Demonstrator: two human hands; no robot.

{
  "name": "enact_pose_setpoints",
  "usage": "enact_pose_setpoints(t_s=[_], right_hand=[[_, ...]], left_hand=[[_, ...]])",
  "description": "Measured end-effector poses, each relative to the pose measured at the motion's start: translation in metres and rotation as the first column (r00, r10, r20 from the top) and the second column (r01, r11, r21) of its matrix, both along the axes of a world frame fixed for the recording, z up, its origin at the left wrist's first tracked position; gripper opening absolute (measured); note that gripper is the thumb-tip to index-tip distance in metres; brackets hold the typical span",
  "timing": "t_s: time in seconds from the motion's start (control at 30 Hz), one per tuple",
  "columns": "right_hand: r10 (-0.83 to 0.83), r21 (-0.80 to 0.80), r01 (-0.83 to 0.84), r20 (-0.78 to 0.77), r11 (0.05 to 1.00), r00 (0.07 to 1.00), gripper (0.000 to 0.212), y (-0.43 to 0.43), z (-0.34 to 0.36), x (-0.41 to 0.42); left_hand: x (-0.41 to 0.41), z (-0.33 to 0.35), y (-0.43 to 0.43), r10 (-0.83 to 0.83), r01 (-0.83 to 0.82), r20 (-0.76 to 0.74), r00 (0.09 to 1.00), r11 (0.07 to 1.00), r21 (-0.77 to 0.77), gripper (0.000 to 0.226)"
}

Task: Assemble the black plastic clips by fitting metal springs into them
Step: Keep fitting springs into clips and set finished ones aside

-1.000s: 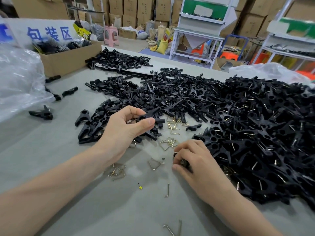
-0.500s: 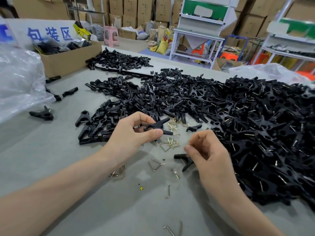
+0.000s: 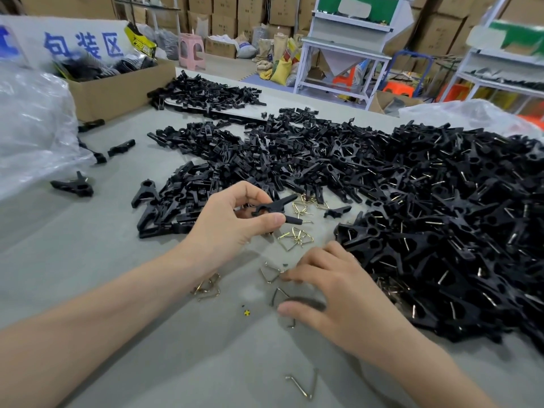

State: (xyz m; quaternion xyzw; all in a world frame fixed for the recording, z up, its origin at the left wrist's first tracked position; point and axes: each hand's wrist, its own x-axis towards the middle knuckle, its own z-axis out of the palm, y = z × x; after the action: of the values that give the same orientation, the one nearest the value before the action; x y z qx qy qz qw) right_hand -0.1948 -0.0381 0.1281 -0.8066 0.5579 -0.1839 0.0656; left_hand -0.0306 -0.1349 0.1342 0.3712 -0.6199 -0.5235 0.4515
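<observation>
My left hand (image 3: 223,228) pinches a black plastic clip (image 3: 273,209) between thumb and fingers, a little above the grey table (image 3: 88,245). My right hand (image 3: 338,293) lies low over the table with its fingers apart. Its fingertips touch a loose metal spring (image 3: 272,273), and a second spring (image 3: 279,294) lies by the thumb. A cluster of brass springs (image 3: 294,238) sits between both hands. What lies beneath the right palm is hidden.
A big heap of black clips with springs (image 3: 456,231) fills the right side. Black clip pieces (image 3: 235,166) spread across the middle. More springs (image 3: 207,287) lie under my left wrist, and one (image 3: 303,384) lies near the front edge. A plastic bag (image 3: 32,128) and a cardboard box (image 3: 117,89) stand at the left.
My right hand rose from the table, then dropped onto the loose springs. The black clip that lay beside it is out of sight. My left hand lifted its clip slightly.
</observation>
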Motion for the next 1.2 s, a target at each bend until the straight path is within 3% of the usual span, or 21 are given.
enact_pose_setpoints(t_s=[0.33,0.47,0.57,0.67,0.8,0.87,0.9,0.97,1.0,1.07,1.2], right_hand=[[0.031,0.1,-0.042,0.105,0.994,0.994,0.012,0.0,0.003,0.008],[0.081,0.065,-0.082,0.024,0.994,0.996,0.01,0.002,0.002,0.009],[0.106,0.026,-0.105,-0.028,0.994,0.994,0.022,0.003,-0.001,0.01],[0.134,0.002,-0.134,-0.043,0.991,0.99,0.015,0.004,0.001,0.01],[-0.046,-0.167,0.051,0.034,0.985,0.998,0.012,0.002,0.014,-0.008],[-0.199,-0.198,0.214,0.091,0.957,0.976,0.026,0.005,0.024,-0.029],[-0.283,-0.152,0.286,0.042,0.946,0.958,0.045,0.008,0.028,-0.04],[-0.391,-0.003,0.4,-0.216,0.917,0.895,0.086,0.014,0.03,-0.061],[-0.39,0.057,0.434,-0.343,0.899,0.854,0.096,0.014,0.029,-0.068],[-0.36,0.087,0.453,-0.483,0.887,0.799,0.095,0.01,0.023,-0.077],[-0.342,-0.096,0.357,-0.589,0.929,0.732,0.064,-0.014,0.023,-0.087]], left_hand=[[-0.001,-0.002,0.002,-0.017,0.017,0.002,1.0,1.0,-0.013,0.023],[-0.001,-0.002,0.002,0.001,0.0,0.035,0.999,1.0,-0.029,0.029],[-0.001,-0.004,0.0,0.007,-0.004,0.078,0.997,0.999,-0.044,0.032],[-0.001,-0.006,-0.001,0.004,0.001,0.087,0.996,0.998,-0.056,0.037],[-0.001,-0.009,-0.002,0.005,-0.001,0.076,0.997,0.998,-0.062,0.035],[-0.001,-0.009,-0.003,0.008,-0.002,0.08,0.997,0.998,-0.067,0.034],[-0.001,-0.009,-0.003,0.012,-0.006,0.083,0.996,0.997,-0.072,0.034],[-0.003,-0.009,-0.002,0.024,-0.018,0.068,0.997,0.997,-0.079,0.037],[-0.003,-0.009,-0.001,0.022,-0.017,0.059,0.998,0.997,-0.077,0.038],[-0.005,-0.008,0.001,0.011,-0.007,0.049,0.999,0.998,-0.07,0.038],[-0.005,-0.009,0.003,0.006,-0.001,0.058,0.998,0.996,-0.087,0.032]])
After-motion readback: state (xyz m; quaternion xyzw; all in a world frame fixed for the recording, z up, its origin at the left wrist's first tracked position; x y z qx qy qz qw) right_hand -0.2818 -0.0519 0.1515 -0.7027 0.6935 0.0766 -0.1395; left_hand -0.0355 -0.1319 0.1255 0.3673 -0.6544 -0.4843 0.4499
